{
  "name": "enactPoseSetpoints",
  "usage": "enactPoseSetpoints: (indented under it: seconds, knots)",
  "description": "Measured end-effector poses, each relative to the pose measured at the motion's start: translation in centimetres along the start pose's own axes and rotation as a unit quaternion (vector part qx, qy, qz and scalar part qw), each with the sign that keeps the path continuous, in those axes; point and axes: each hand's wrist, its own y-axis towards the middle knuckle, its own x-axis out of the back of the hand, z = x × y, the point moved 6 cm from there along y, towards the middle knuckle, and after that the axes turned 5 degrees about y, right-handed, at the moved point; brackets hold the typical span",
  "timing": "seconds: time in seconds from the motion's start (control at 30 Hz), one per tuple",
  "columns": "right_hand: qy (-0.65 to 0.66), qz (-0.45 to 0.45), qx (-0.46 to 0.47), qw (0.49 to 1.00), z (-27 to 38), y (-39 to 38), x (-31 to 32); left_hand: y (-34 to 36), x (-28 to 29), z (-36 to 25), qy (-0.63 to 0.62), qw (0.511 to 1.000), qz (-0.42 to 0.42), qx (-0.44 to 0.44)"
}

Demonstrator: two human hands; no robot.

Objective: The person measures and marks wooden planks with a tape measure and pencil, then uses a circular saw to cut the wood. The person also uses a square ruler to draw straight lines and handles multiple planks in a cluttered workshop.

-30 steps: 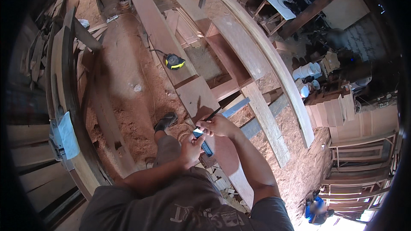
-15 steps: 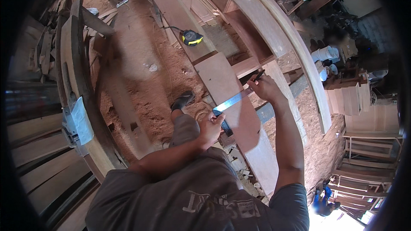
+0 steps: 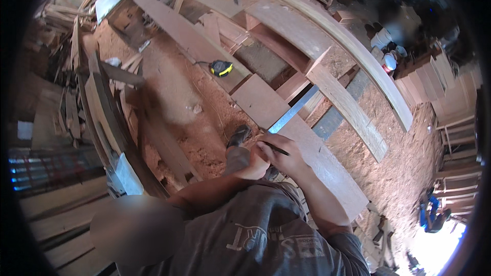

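Observation:
A try square lies across a reddish wooden board [image 3: 307,140], its shiny metal blade [image 3: 294,111] reaching over the board's far edge. My left hand [image 3: 257,162] is closed at the near end of the square, where its handle is hidden behind my hands. Right beside it and touching it, my right hand [image 3: 289,159] is closed around a dark pen or pencil [image 3: 275,147]. Farther along, a black and yellow tape measure [image 3: 221,68] rests on another plank [image 3: 189,36].
An open wooden box frame [image 3: 284,46] stands beyond the board. A pale short plank [image 3: 353,110] juts out to the right, and a long curved beam [image 3: 368,66] runs past it. Thick timber [image 3: 102,107] stands at left. Sawdust covers the floor [image 3: 169,92].
My right hand, with the pen or pencil, has come back from the blade's far end to my left hand. The view has shifted, and the square still lies across the board.

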Motion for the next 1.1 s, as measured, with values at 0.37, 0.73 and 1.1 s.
enactPoseSetpoints:
  seconds: [0.37, 0.73, 1.1]
  knots:
    - [-0.291, -0.391, -0.181, 0.854, 4.4, -18.5, 10.4, 3.7, 0.6, -13.3, 0.052, 0.923, 0.274, -0.267]
    - [-0.260, -0.553, -0.395, 0.686, 8.7, -16.1, -3.3, 6.8, -0.9, -13.8, -0.016, 0.717, 0.558, -0.418]
    - [-0.117, -0.767, -0.413, 0.477, 10.2, -15.6, -15.8, 2.4, -2.5, -10.3, 0.028, 0.585, 0.694, -0.419]
